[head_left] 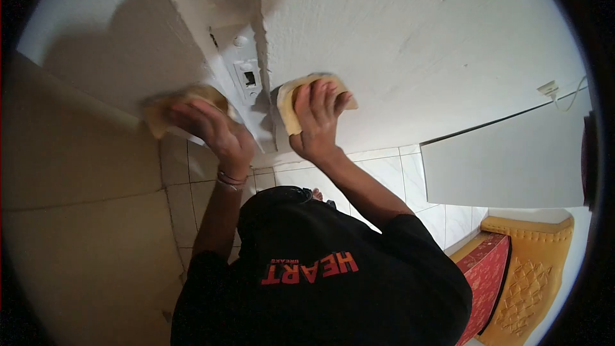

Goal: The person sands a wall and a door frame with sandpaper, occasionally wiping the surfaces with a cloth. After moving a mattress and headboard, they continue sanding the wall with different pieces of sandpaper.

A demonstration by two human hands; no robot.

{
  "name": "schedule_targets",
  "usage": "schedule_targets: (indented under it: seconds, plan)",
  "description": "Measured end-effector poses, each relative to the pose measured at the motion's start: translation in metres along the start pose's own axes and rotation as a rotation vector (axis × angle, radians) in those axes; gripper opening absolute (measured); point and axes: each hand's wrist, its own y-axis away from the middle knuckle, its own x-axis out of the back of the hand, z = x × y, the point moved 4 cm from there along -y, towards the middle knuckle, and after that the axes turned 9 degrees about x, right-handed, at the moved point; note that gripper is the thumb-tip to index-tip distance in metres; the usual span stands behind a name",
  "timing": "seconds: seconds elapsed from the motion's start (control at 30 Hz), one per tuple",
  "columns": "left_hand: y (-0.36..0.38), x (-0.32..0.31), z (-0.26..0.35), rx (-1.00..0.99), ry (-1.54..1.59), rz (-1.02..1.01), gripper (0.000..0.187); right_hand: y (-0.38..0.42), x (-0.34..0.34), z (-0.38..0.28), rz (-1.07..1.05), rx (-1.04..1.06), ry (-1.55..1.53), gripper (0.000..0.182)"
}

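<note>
My right hand (317,118) presses a pale yellow cloth (288,115) against the white wall, its fingers over the cloth's face and the thumb near the lower edge. To the left, my left hand (218,129) holds another yellowish cloth (157,118) against the adjoining pale surface. Motion smears this hand and its cloth a little. Between the two hands runs a white frame strip with a metal latch plate (248,78), which has a dark rectangular slot. Neither hand touches the plate.
A large beige panel (77,256) stands at the left. White tiles (378,173) cover the floor. On the right are a grey-white board (506,160), a plug with a cable (549,90), and a yellow tufted chair (525,288) with a red cushion (483,275).
</note>
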Motion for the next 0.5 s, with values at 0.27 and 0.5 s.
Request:
schedule_targets:
  seconds: [0.27, 0.5]
  plan:
    - [-0.072, 0.042, 0.012, -0.085, -0.206, 0.165, 0.066, -0.085, 0.053, 0.012, 0.348, -0.227, 0.007, 0.06]
    - [0.09, -0.019, -0.07, -0.217, -0.326, -0.199, 0.07, 0.082, -0.04, -0.017, -0.366, -0.096, -0.051, 0.053]
